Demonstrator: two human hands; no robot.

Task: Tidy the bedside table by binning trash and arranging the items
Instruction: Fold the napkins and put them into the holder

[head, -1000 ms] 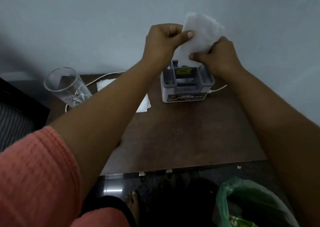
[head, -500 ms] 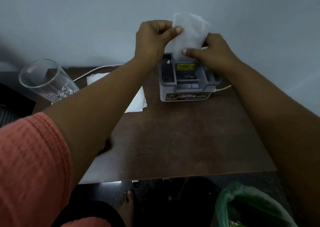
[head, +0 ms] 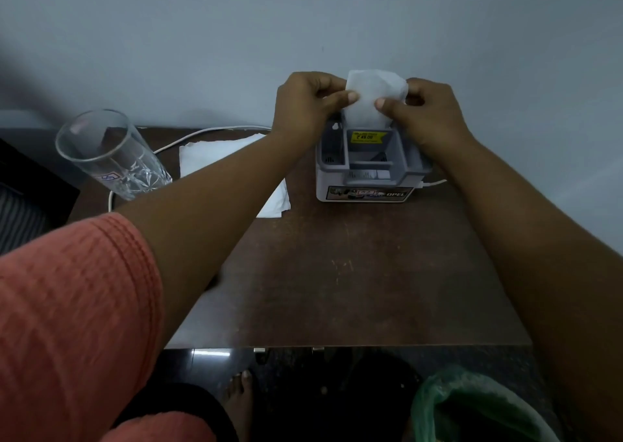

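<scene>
Tissue (head: 372,96) standing in organizer (head: 369,168) rear slot | left hand (head: 308,104) pinching tissue | right hand (head: 423,111) pinching tissue

Two hands: left hand (head: 305,106), right hand (head: 429,113). Two white tissues: the held tissue (head: 371,93) and the flat tissue (head: 210,155). One glass (head: 108,155), one grey organiser (head: 322,180), one table (head: 371,273), one green bag (head: 472,404), one bare foot (head: 241,394). White cable (head: 188,137) shows at two spots, probably one single length
</scene>
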